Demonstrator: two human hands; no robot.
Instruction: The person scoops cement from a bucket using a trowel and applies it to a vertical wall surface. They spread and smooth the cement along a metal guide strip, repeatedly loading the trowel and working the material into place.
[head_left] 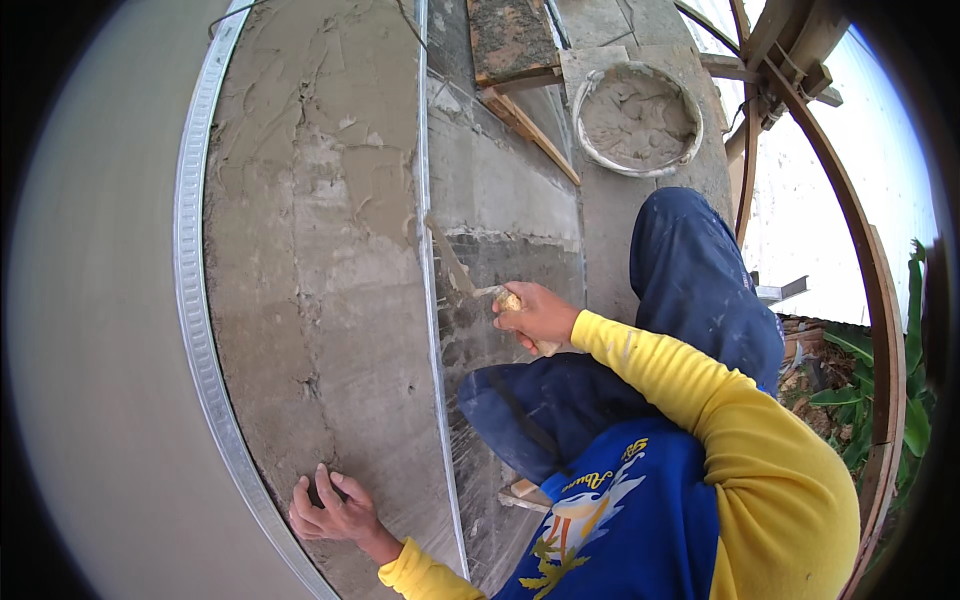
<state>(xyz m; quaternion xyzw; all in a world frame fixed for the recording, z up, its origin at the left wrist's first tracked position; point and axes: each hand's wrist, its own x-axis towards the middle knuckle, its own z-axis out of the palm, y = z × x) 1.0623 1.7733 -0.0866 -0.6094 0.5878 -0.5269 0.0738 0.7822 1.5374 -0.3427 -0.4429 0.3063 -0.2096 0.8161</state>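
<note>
My right hand (540, 315) is wrapped around the handle of a trowel (452, 262). The trowel's narrow blade points up and left, its tip by a thin metal edge strip (433, 310). At the lower left my left hand (337, 510) rests on a grey cement surface (330, 350), fingers apart and slightly bent, close to a perforated metal bead (190, 220). Fresh mortar (385, 185) lies in rough, smeared patches over the far part of that surface. Around the middle and near part it looks thinner, with small pits along a line.
A round bucket (645, 171) of wet mortar stands at the back right, beyond my knee. Near it are a mortar-stained board (510, 40) and a loose wooden stick (540, 140). Wooden poles (880, 340) edge the right side, with green plants (850, 395) beyond. A smooth grey wall (100, 300) fills the left.
</note>
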